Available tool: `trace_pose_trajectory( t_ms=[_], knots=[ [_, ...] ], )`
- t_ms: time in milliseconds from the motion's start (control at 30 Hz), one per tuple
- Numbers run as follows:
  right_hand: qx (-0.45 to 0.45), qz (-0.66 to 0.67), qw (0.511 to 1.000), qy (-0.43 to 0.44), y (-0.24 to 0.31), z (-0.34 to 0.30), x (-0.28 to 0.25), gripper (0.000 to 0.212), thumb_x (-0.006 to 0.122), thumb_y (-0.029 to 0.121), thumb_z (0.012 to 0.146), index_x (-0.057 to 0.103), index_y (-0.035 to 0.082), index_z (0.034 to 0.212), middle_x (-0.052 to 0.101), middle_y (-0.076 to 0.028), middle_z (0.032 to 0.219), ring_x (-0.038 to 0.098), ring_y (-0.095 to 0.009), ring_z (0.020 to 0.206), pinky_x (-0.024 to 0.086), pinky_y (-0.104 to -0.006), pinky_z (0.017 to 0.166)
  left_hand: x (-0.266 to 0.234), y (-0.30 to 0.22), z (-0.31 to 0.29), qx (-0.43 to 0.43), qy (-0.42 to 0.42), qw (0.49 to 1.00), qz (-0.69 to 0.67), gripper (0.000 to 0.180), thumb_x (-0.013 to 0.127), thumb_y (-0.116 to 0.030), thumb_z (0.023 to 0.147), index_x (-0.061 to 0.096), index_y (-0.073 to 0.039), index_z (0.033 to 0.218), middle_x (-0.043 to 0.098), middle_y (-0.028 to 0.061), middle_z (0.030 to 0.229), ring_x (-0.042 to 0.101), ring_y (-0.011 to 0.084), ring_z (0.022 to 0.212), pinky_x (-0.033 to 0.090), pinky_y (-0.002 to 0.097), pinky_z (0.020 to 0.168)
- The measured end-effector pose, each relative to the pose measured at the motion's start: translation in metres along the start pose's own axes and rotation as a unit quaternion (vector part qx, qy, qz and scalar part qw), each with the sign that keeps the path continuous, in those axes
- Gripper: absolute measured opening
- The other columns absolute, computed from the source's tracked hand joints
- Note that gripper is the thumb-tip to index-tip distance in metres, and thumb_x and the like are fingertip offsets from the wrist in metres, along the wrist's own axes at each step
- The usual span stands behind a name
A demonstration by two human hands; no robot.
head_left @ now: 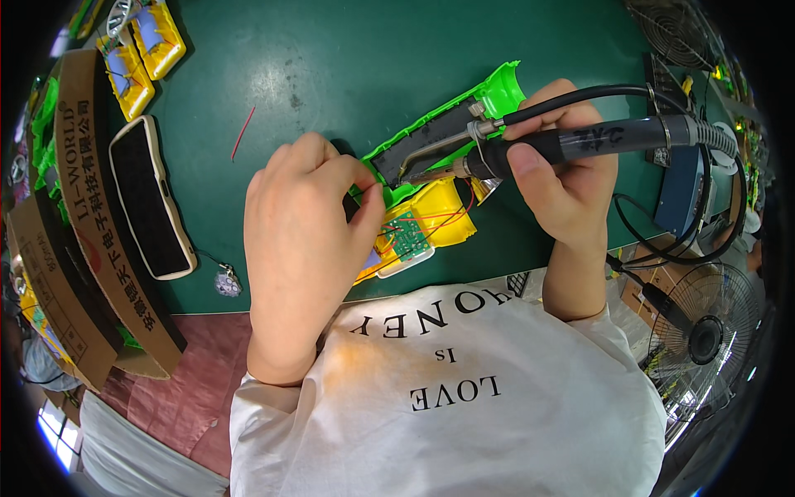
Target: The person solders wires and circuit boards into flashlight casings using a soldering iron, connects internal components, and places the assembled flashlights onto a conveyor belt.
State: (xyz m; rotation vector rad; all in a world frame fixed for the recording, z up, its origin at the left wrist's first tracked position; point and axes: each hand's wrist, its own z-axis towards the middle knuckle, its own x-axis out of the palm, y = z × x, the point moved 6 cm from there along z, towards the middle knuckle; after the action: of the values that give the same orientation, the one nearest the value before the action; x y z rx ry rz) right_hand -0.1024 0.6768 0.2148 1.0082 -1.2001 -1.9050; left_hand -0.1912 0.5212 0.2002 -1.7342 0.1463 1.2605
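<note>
My right hand (571,195) grips the dark handle of a soldering iron (600,139), which has a thin metal feed tube along it. Its tip points left, over a bright green plastic shell (503,89) with a black panel (439,128) inside. My left hand (302,215) is closed at the shell's left end, thumb and forefinger pinched together. What they pinch is hidden. Just below the shell lies a yellow casing (435,199) with a small green circuit board (407,238) and red wires. The yellow casing's left part is covered by my left hand.
Left of my hand lie a phone (153,199) and a small charm (226,282), beside a cardboard box (87,182). Yellow casings (128,83) sit at the far left, and a loose red wire (243,132) nearer. Right are black cables (737,224), a blue box (683,195) and a fan (704,340).
</note>
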Motion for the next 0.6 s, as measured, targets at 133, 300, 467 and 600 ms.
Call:
trace_pose_trajectory(
  t_ms=[133,300,467,600],
  knots=[
    [0.005,-0.005,1.0,-0.001,-0.0001,-0.0001,0.0004,0.012,0.065,0.004,0.064,0.056,0.0,0.071,0.048,0.0,0.059,0.039,-0.003,0.045,0.028,-0.0183,0.04,0.0,0.0008,0.0007,0.007,0.002,1.0,0.012,0.007,0.063,-0.004,0.061,0.06,-0.001,0.067,0.046,0.0087,0.065,0.048,0.0225,0.062,0.038,0.0312,0.056],
    [-0.002,-0.008,1.0,-0.001,-0.0009,0.0002,0.0008,0.013,0.065,0.004,0.064,0.056,0.0,0.071,0.048,0.0,0.059,0.039,-0.003,0.045,0.029,-0.0181,0.04,-0.0001,0.0006,0.0016,0.007,0.006,1.0,0.014,0.007,0.063,-0.004,0.061,0.06,-0.001,0.067,0.046,0.009,0.065,0.048,0.0228,0.063,0.038,0.0314,0.056],
    [0.004,0.012,1.0,-0.01,-0.0003,-0.0003,0.0001,0.013,0.066,0.004,0.065,0.056,0.0,0.072,0.049,0.0,0.061,0.039,-0.003,0.045,0.028,-0.0178,0.04,0.0,0.0013,0.002,0.004,0.011,1.0,0.011,0.007,0.063,-0.004,0.061,0.06,-0.001,0.067,0.046,0.0094,0.065,0.049,0.0229,0.064,0.039,0.0315,0.056],
    [0.003,0.001,1.0,0.005,-0.0006,-0.0002,0.001,0.013,0.066,0.004,0.065,0.056,0.0,0.072,0.05,0.0,0.063,0.039,-0.002,0.046,0.028,-0.0173,0.041,0.0,0.0014,0.002,0.003,0.013,1.0,0.012,0.007,0.063,-0.004,0.061,0.06,-0.001,0.067,0.046,0.0095,0.066,0.049,0.0226,0.064,0.039,0.0314,0.057]
  ],
)
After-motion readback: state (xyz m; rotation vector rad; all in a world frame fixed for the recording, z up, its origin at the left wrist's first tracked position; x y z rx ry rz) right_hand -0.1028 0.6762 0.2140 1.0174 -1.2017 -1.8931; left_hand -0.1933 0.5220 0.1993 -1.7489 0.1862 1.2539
